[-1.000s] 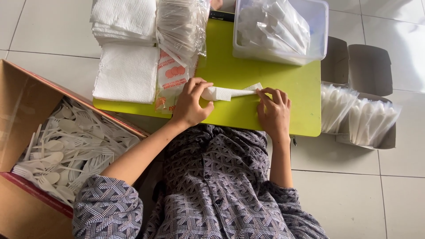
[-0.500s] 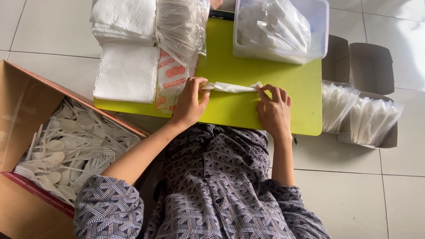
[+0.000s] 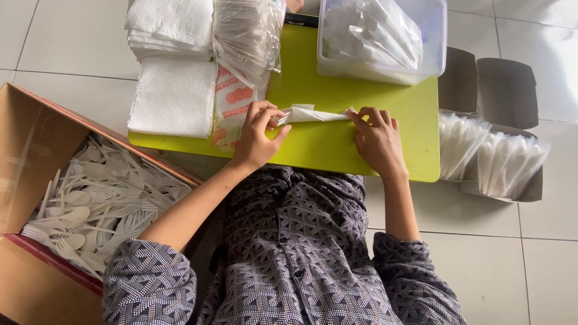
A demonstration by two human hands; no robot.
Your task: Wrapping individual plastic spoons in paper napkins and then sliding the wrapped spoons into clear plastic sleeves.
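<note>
Right now your left hand (image 3: 257, 137) pinches one end of a folded white napkin roll (image 3: 314, 114), thumb and fingertips closed on it, with what looks like the tip of a white utensil poking out at that end. Your right hand (image 3: 376, 139) sits at the other end, fingers together and laid flat, fingertips pressing the napkin's edge down onto the lime-green table (image 3: 337, 147). The roll lies across the table between your two hands, roughly level, near the middle of the tabletop.

Just beside your left hand there's a stack of white napkins (image 3: 174, 96), and a bundle of clear plastic sleeves (image 3: 244, 45) with red print lies over its edge. Beyond the roll, at the far side of the table, stands a clear plastic tub (image 3: 385, 39) filled with wrapped white packs. Down on the tiled floor to your left, an open cardboard box (image 3: 36, 150) holds a loose heap of white plastic spoons and forks (image 3: 99, 204). To your right, off the table's edge, a smaller box (image 3: 503, 90) holds clear bags of white cutlery (image 3: 490, 159).
</note>
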